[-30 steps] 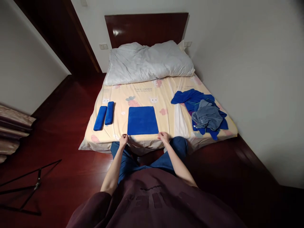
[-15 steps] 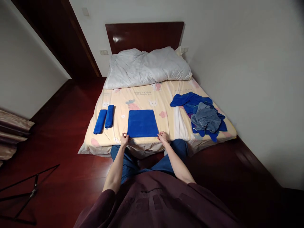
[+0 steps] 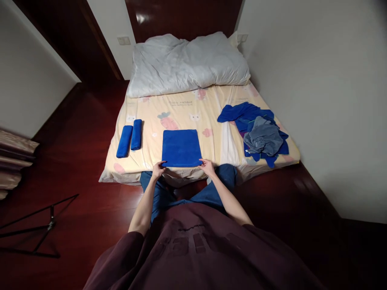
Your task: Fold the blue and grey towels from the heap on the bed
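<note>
A blue towel [image 3: 181, 147], flat and nearly square, lies on the bed's near side, right in front of me. My left hand [image 3: 158, 170] pinches its near left corner. At the near right corner my right hand [image 3: 207, 167] has thumb and fingers closed on the same edge. Left of it, two rolled blue towels [image 3: 124, 141] rest side by side. A loose heap of blue cloths [image 3: 250, 114] lies to the right, with a crumpled grey cloth [image 3: 263, 137] on top.
The bed [image 3: 178, 108] wears a yellow printed sheet. A bundled pale quilt [image 3: 190, 66] lies by the dark headboard [image 3: 184, 16]. On the floor at left stand black tripod legs [image 3: 33, 229], near a striped curtain [image 3: 16, 159]. A wall [image 3: 317, 100] runs along the right.
My view has tipped downward, so the bed sits higher in the picture. Both hands keep their hold on the towel's near corners, and its near edge now looks slightly raised or curled.
</note>
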A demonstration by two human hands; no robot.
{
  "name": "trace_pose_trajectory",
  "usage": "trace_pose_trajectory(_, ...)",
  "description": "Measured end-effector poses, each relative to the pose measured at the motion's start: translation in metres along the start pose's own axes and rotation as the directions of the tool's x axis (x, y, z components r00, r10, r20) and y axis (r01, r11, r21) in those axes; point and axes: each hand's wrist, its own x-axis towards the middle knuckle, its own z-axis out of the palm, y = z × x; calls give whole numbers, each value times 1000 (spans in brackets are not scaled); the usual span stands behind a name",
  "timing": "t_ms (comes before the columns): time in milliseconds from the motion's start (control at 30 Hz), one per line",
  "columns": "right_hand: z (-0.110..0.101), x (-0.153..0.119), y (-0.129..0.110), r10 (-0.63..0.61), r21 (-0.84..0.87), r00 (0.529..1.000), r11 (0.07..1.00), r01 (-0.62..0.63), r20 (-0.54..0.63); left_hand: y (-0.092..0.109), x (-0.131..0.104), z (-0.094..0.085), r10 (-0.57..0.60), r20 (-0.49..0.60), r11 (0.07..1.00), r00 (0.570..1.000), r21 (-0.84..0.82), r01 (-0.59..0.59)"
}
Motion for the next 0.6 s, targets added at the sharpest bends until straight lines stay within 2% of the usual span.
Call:
trace_pose_trajectory(133,-5,4,-4,-138,-217,990,968,130,-21,-3,5,-3,39,-62,996,997,83,-34)
trace_pose_trajectory(300,-7,3,-1,-208,-249,972,941,228,104,-4,11,-3,211,-91,962,973,198,-190)
trace_pose_trajectory(367,-6,4,4,-184,-230,976,951,207,115,-5,13,-3,253,-38,945,967,226,-238)
trace_pose_trajectory(433,-3,7,9,-136,-210,988,967,147,69,-7,15,-4,253,6,940,967,233,-247)
trace_pose_trajectory(500,-1,10,14,-83,-190,996,978,84,14,-8,18,-3,236,11,944,972,237,-231)
trace_pose_trajectory(600,1,13,21,-43,-153,999,987,42,-6,-10,19,-3,210,-7,948,978,245,-202)
